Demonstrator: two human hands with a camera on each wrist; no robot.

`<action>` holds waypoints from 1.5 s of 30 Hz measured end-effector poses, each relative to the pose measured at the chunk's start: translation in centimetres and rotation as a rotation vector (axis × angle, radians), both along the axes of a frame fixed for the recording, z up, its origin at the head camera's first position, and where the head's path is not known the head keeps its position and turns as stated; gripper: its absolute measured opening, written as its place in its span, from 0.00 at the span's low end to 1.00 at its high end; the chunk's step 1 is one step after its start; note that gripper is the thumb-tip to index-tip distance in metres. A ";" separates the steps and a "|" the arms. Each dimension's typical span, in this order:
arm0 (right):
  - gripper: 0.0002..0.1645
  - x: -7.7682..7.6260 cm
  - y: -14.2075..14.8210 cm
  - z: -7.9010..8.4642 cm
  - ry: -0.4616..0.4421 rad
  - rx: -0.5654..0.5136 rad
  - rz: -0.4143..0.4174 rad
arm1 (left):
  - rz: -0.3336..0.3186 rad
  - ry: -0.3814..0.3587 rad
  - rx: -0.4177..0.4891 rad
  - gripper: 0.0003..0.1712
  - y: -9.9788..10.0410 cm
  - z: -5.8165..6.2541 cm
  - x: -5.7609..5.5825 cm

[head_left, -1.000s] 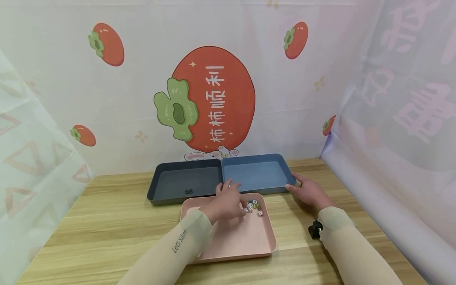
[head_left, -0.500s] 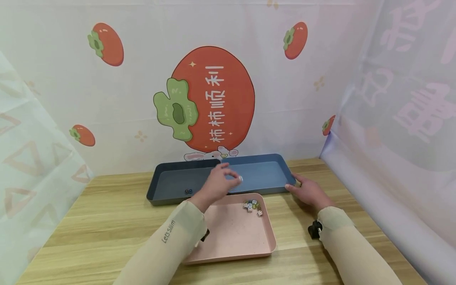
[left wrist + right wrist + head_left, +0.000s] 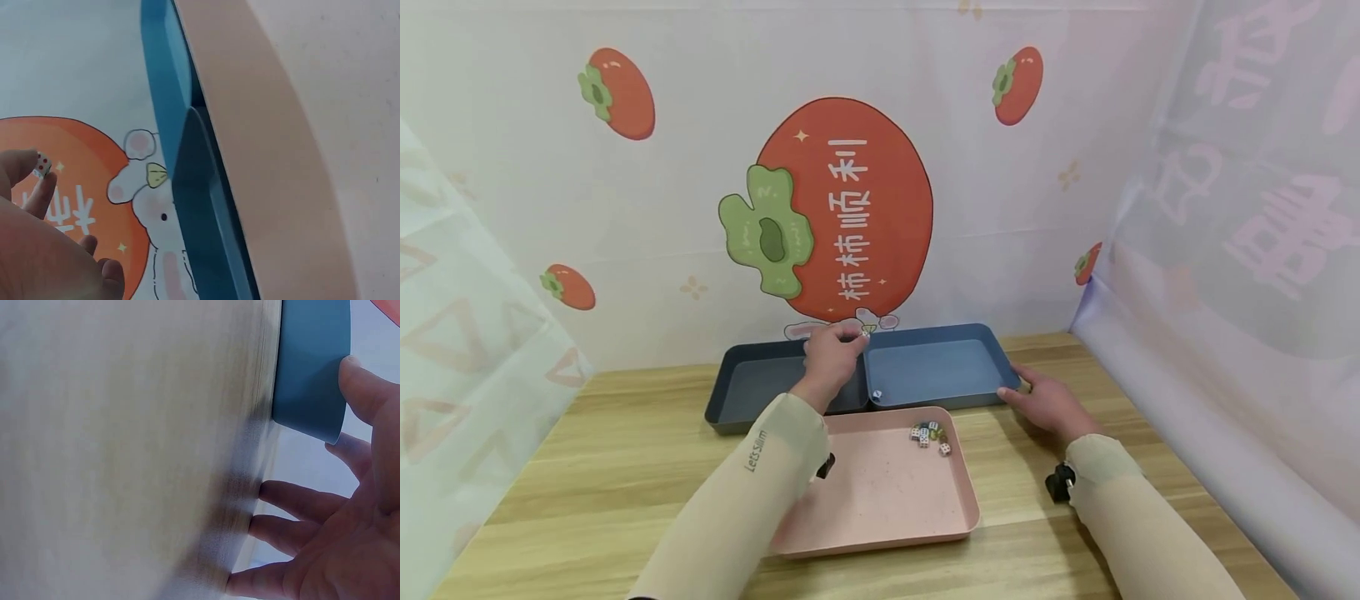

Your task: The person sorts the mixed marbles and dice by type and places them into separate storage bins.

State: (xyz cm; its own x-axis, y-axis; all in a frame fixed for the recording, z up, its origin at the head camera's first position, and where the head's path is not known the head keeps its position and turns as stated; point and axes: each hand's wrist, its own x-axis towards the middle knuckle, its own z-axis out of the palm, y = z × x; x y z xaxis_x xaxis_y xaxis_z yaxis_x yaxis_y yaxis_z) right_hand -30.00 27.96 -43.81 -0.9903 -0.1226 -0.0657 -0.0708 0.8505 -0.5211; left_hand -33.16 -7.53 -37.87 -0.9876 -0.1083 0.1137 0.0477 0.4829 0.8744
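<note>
My left hand (image 3: 832,360) is raised over the place where the dark grey tray (image 3: 718,408) and the blue tray (image 3: 1000,354) meet. Between thumb and forefinger it pinches a white die (image 3: 42,165) with red pips, while its other fingers stay loosely bent. Another white die (image 3: 877,394) lies in the blue tray's near left corner. My right hand (image 3: 1051,406) is at that tray's right corner, thumb on the rim and forefinger beside the wall. Its remaining fingers (image 3: 300,499) spread out, tips against the wooden table. Nearest me is a pink tray (image 3: 925,542).
Several white dice (image 3: 924,437), mixed with small green and dark pieces, sit in the pink tray's far right corner. A printed cloth (image 3: 677,208) hangs behind the trays, with more cloth at both sides. The wooden table (image 3: 587,467) shows left of the pink tray.
My left hand rose from the pink tray to above the two rear trays. A die dropped from it into the blue tray. The two dark beads in the grey tray became hidden. The right hand stayed put.
</note>
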 end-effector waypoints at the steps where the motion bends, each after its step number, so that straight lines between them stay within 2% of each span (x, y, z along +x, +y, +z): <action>1: 0.47 0.0 0.0 0.0 -0.002 -0.002 0.001 | 0.008 -0.010 -0.025 0.11 0.0 -0.1 0.0; 4: 0.47 -0.2 -0.1 -0.1 -0.008 -0.009 -0.003 | 0.010 -0.033 -0.090 0.10 0.2 -0.7 -0.1; 7: 0.47 -0.3 -0.1 0.0 -0.004 -0.005 -0.004 | -0.003 -0.053 -0.111 0.12 0.4 -1.2 -0.2; 12: 0.47 -0.3 -0.2 0.0 0.002 -0.008 0.001 | -0.002 -0.066 -0.102 0.13 0.6 -1.8 -0.3; 18: 0.48 -0.4 -0.1 -0.1 0.000 -0.003 -0.006 | -0.012 -0.065 -0.134 0.13 0.8 -2.0 -0.5; 27: 0.48 -0.3 0.0 -0.3 0.010 0.004 -0.008 | 0.003 -0.071 -0.144 0.20 0.4 -2.6 -0.7; 35: 0.47 -0.5 0.0 -0.5 0.000 -0.008 -0.014 | 0.004 -0.058 -0.141 0.21 0.4 -2.1 -0.4; 45: 0.47 -0.4 0.1 -0.4 0.004 0.004 -0.015 | -0.052 -0.056 -0.151 0.21 1.7 -1.4 0.7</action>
